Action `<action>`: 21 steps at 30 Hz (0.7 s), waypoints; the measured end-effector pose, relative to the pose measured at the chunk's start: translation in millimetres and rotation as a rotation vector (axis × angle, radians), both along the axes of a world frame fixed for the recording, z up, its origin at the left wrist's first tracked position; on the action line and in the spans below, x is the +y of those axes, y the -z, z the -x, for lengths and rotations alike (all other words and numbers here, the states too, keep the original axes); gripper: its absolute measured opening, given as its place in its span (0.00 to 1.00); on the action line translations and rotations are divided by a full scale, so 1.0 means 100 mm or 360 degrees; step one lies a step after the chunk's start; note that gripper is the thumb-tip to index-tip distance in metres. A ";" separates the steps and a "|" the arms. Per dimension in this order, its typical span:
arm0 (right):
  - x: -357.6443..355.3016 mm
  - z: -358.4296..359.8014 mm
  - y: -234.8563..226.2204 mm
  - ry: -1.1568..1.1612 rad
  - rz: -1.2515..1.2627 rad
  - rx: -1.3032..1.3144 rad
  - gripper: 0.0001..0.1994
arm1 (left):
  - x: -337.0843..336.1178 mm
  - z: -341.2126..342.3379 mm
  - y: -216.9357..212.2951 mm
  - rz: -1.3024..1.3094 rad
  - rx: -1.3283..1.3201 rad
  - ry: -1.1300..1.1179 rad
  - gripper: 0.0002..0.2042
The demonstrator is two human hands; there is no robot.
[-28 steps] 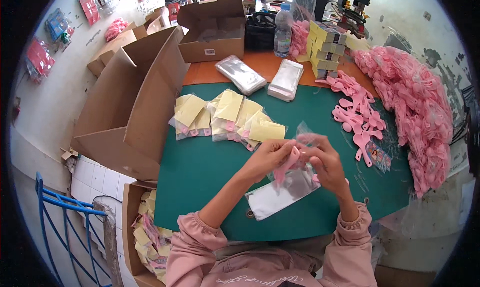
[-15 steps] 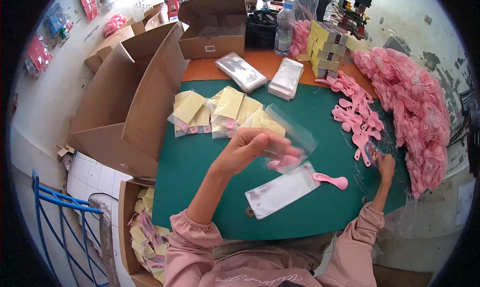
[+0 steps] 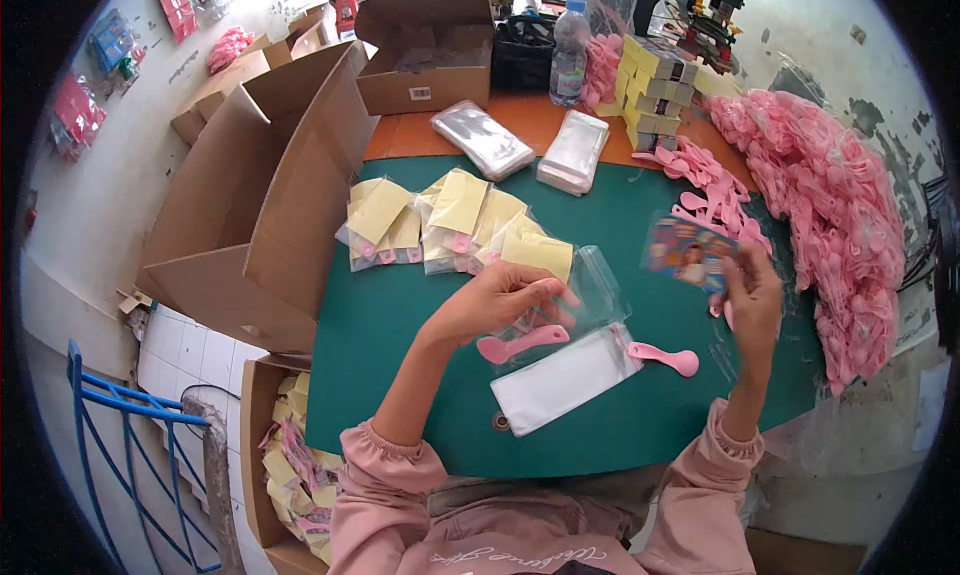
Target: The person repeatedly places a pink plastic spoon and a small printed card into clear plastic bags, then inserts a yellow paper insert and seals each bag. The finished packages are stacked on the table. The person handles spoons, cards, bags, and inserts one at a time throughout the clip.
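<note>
My left hand [image 3: 508, 300] is closed, thumb against fingers, on a clear plastic bag [image 3: 602, 287] whose loose end spreads to the right. A pink spoon [image 3: 522, 345] shows just below these fingers; whether it lies inside the bag I cannot tell. At the right, my right hand [image 3: 752, 293] pinches a colourful printed card [image 3: 690, 254], raised above the table. Below the left hand lies a stack of clear bags [image 3: 568, 383], with another pink spoon [image 3: 664, 358] at its right end.
Filled bags with yellow cards [image 3: 458, 205] lie on the green table [image 3: 400, 375]. Loose pink spoons [image 3: 705, 190] and a big bagged heap [image 3: 825, 235] of them fill the right. Behind are bag packs [image 3: 573, 152], card stacks [image 3: 655, 90] and a bottle [image 3: 569, 55]. Cardboard boxes [image 3: 300, 175] stand left.
My right hand has lifted the card from beside the loose spoons, up and leftward. My left hand has lowered slightly, and the pink spoon at it now lies further left.
</note>
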State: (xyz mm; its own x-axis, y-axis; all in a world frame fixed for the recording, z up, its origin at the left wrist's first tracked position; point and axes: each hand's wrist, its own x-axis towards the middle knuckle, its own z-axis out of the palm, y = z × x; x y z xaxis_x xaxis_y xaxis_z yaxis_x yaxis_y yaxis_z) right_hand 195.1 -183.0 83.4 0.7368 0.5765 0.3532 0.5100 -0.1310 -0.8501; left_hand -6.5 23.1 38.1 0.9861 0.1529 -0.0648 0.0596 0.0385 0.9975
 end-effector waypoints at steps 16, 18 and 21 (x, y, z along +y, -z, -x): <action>0.27 0.24 0.01 -0.0588 0.0338 -0.0296 0.04 | -0.08 -0.14 0.20 -0.0268 0.0012 -0.0175 0.14; 0.27 0.22 0.08 -0.0604 0.0288 -0.0427 0.05 | -0.08 -0.16 0.26 -0.0100 -0.0021 -0.0217 0.14; 0.30 0.27 0.14 -0.0768 0.0376 -0.0159 0.06 | -0.13 -0.17 0.25 -0.0581 0.0055 -0.0183 0.13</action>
State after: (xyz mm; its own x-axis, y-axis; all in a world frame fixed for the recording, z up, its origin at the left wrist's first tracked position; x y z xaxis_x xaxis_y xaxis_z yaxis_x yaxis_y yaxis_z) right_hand 168.5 -152.6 68.9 0.3386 0.9129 0.2281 0.6362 -0.0435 -0.7703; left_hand 10.3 10.6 13.2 0.9594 0.2815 -0.0184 0.1092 -0.3106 0.9442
